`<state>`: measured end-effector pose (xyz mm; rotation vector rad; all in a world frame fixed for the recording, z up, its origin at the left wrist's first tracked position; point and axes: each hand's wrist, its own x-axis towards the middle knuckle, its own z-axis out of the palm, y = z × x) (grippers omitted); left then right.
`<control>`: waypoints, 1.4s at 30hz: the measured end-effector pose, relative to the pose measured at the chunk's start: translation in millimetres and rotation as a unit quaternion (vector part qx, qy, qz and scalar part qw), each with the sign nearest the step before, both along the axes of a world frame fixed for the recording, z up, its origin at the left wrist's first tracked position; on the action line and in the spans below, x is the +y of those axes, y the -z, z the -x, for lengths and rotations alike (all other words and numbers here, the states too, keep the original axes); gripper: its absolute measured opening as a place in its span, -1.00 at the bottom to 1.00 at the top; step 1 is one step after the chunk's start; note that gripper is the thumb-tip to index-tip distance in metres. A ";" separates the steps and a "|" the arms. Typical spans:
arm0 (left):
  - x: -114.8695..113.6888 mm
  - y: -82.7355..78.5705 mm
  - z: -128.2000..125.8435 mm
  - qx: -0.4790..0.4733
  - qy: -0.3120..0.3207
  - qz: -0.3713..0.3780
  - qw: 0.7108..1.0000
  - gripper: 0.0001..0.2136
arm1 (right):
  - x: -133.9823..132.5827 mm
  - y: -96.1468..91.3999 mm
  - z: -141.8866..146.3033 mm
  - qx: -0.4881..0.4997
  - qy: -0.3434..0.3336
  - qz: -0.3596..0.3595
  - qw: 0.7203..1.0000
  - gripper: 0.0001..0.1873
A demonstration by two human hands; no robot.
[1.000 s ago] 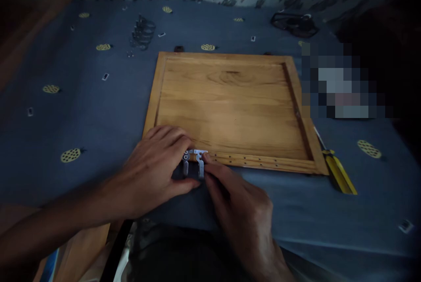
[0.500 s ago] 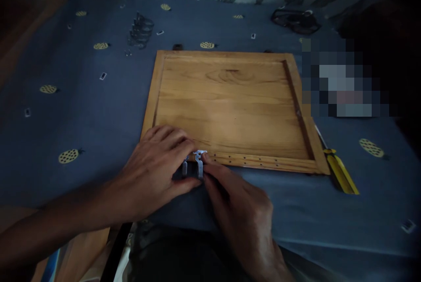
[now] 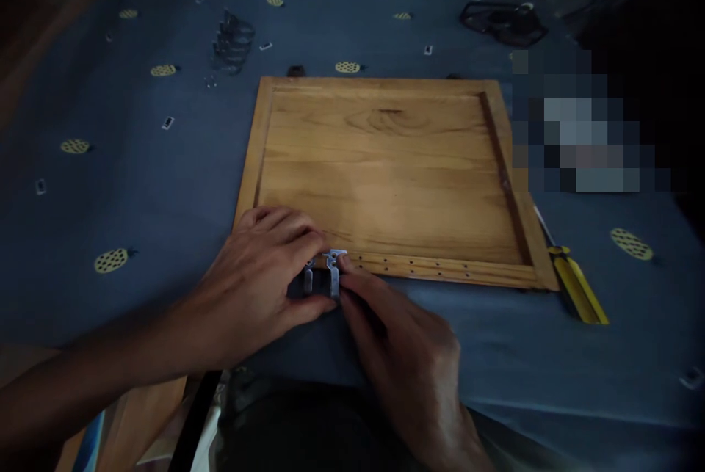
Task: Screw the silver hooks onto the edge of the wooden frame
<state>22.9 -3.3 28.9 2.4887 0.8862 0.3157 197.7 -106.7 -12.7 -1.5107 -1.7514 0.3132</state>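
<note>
A framed wooden panel (image 3: 385, 164) lies flat on a blue patterned cloth (image 3: 137, 186). Its near rail carries a row of small holes (image 3: 418, 265). At the rail's left end sits a small metal hinge bracket (image 3: 329, 274), hanging over the panel's edge. My left hand (image 3: 258, 281) lies over the panel's near left corner, its curled fingers pressed against the bracket's left side. My right hand (image 3: 396, 347) reaches in from below, and its fingertips pinch the bracket's right side.
A yellow-handled screwdriver (image 3: 576, 285) lies beside the panel's near right corner. A pile of metal hinges (image 3: 234, 46) and loose screws (image 3: 209, 81) sits at the back left. A dark tangled object (image 3: 504, 20) is at the back right. A patterned wall closes the far side.
Both hands stay on the bracket. My left fingers have slid a little further over its left part. The view has tilted slightly.
</note>
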 end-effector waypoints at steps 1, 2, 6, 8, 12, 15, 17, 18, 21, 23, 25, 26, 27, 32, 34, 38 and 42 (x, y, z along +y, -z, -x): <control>-0.2 0.2 0.1 0.002 0.000 0.000 1.000 -0.74 | -0.5 -0.1 -0.3 0.006 -0.002 0.002 1.000 -0.77; -0.5 0.3 0.2 0.002 0.001 0.000 1.000 -0.76 | -1.2 -0.3 -0.9 0.010 -0.004 0.002 1.000 -0.78; -1.4 1.3 0.9 -0.001 -0.001 -0.013 1.000 -0.77 | -6.8 -2.6 -4.7 0.019 0.018 -0.004 1.000 -0.84; -1.4 2.2 1.4 0.004 -0.003 -0.015 1.000 -0.77 | -9.2 -4.3 -6.1 0.024 0.036 0.007 0.999 -0.86; -1.5 4.7 2.0 -0.005 -0.001 -0.017 1.000 -0.77 | -9.7 -6.4 -5.6 0.033 0.040 0.025 0.998 -0.88; -2.8 6.2 1.6 -0.013 -0.007 -0.021 1.000 -0.74 | -7.6 -6.1 -4.6 0.036 0.026 0.031 0.999 -0.85; -3.7 6.2 1.0 -0.009 -0.017 -0.019 1.000 -0.73 | -6.1 -5.5 -4.3 0.033 0.012 0.038 0.999 -0.84; -3.9 5.8 0.7 -0.005 -0.021 -0.019 1.000 -0.73 | -5.5 -5.2 -4.2 0.031 0.009 0.039 0.999 -0.84; -3.3 2.9 0.0 0.012 -0.015 -0.018 1.000 -0.74 | -5.0 -4.5 -4.3 0.030 0.002 0.036 0.999 -0.82; -2.3 0.8 -0.1 0.026 -0.009 -0.013 1.000 -0.74 | -5.5 -4.3 -4.5 0.033 -0.004 0.038 0.999 -0.82; -1.9 -0.3 -0.1 0.035 -0.003 -0.007 0.999 -0.73 | -6.3 -4.5 -4.5 0.039 -0.003 0.040 0.998 -0.81; -2.1 -0.2 0.0 0.033 -0.003 -0.007 0.999 -0.73 | -6.6 -4.7 -4.4 0.039 -0.002 0.041 0.998 -0.81; -2.6 0.3 0.0 0.029 -0.005 -0.008 1.000 -0.73 | -6.6 -5.0 -4.2 0.038 -0.001 0.042 0.998 -0.81; -5.5 2.6 0.0 0.013 -0.019 -0.013 1.000 -0.75 | -4.9 -6.4 -3.3 0.043 -0.006 0.044 0.998 -0.83; -5.3 2.0 -0.2 0.016 -0.014 -0.012 1.000 -0.76 | -4.1 -6.5 -3.8 0.043 -0.011 0.044 0.998 -0.83; -3.6 0.4 -0.4 0.018 -0.006 -0.005 1.000 -0.78 | -3.5 -6.6 -4.9 0.041 -0.014 0.048 0.998 -0.84; -3.0 -0.1 0.3 0.021 -0.010 -0.001 1.000 -0.77 | -5.3 -6.4 -5.7 0.043 -0.006 0.050 0.998 -0.83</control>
